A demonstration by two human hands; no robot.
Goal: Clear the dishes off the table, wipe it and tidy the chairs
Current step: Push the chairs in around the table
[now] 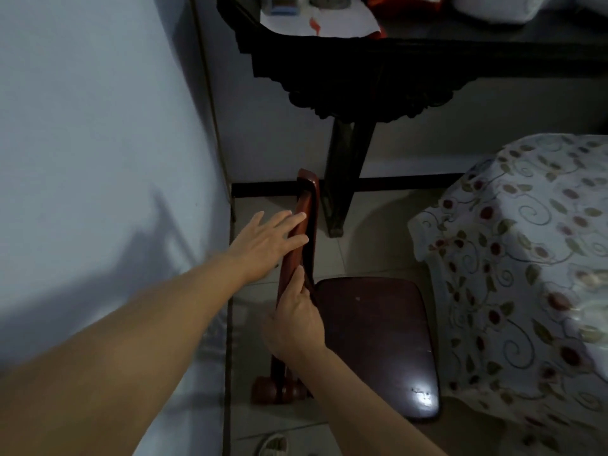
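The pale wall [92,143] fills the left of the view, and the chair is set close against it, which reads as the chair-tidying part of the task: parked at the room's edge, out of the walkway. To the right, the table [526,258] under a floral cloth takes up the near corner; the part of its top that shows carries no dishes, so clearing looks done there, though most of the surface lies out of frame. Behind it stands a dark carved sideboard [362,80] with papers and packets on top.

The chair [371,340] stands between the wall and the table, its dark padded seat facing the table and its reddish wooden backrest [307,205] turned toward the wall. The left hand [266,240] lies nearly flat, fingers straight and spread, pressing the outer face of the backrest. The right hand [294,319] is curled round the nearer edge of the backrest, thumb along the rail, holding it. One hand pushing and one gripping suits steering the chair sideways and squaring it to the wall without scraping. A chair foot [279,388] rests on the tiled floor [362,255] just beside the wall's base.

A sheet of paper [316,23] on the sideboard bears a red mark, too small to read; no other writing or brand is legible.
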